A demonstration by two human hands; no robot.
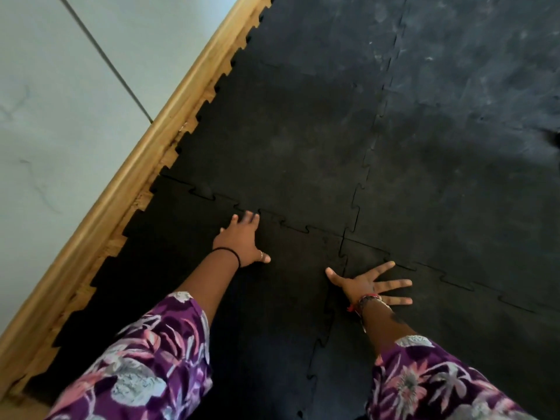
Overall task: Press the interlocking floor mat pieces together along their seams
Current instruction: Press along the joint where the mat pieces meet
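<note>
Black interlocking floor mat pieces (291, 137) cover the floor, joined by toothed seams. One seam (285, 222) runs crosswise from the left edge toward the right, and another seam (360, 183) runs away from me; they cross near the middle. My left hand (242, 241) lies flat on the near left piece, fingertips touching the crosswise seam. My right hand (369, 286) is spread flat with fingers apart, just right of the seam crossing, on the near right piece (454, 322). Neither hand holds anything.
A wooden skirting board (127, 177) runs diagonally along the mats' toothed left edge, with a pale wall (60, 101) behind it. Strips of wood floor show between the mat teeth. Purple flowered sleeves cover both my forearms at the bottom.
</note>
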